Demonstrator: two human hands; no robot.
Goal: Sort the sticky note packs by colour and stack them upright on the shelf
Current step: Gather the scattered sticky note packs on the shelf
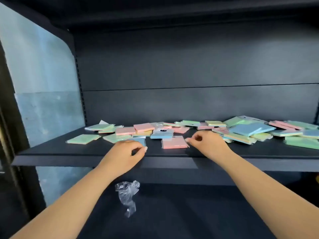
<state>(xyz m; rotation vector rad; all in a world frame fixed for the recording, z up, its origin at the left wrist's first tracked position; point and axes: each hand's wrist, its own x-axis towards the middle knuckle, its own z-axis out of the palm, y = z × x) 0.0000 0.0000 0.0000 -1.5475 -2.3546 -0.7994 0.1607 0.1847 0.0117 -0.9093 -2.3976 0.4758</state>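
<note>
A blue pack [140, 140] was pinched by the left hand [126, 155] near the shelf [86, 150] front edge. A pink pack [174, 142], lying flat, was touched at its right corner by the curled fingers [189, 140] of the right hand [207, 142].

Sticky note packs in pink, green, blue and yellow lie flat and scattered across the dark shelf [86, 150], many overlapping toward its right end. A pink pack [174, 142] lies alone near the shelf's front edge; a blue pack [140, 140] lies just left of it, a green pack [81, 139] farther left.
</note>
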